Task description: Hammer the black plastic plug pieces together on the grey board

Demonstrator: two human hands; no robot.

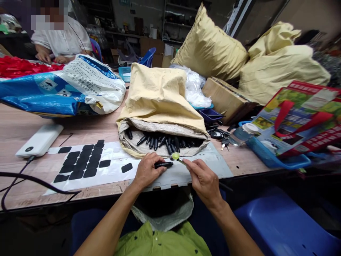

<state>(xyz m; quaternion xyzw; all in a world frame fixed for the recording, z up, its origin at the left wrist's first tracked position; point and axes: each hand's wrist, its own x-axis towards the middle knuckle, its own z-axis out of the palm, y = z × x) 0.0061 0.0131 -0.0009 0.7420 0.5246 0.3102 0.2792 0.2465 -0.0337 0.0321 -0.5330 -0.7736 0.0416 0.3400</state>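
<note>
My left hand [147,171] is closed round a slim black pen-shaped tube [164,164], whose tip points right. In the fingers of my right hand [204,180] is a thin stick-like tool with a round yellow-green end [175,156]. That end is just above and beyond the tube's tip; whether they touch I cannot tell. Both hands are over a grey board [213,165] at the table's front edge. Just beyond them lies a cream cloth sack [157,92], its mouth facing me, with several similar black tubes [162,141] inside.
Black rounded patches [80,165] lie on a white sheet at left, near a white power bank [39,140] with a cable. A blue-white bag [93,85], a water bottle [243,134], keys [225,143] and a blue basket [282,161] surround the sack. Another person [64,41] sits across.
</note>
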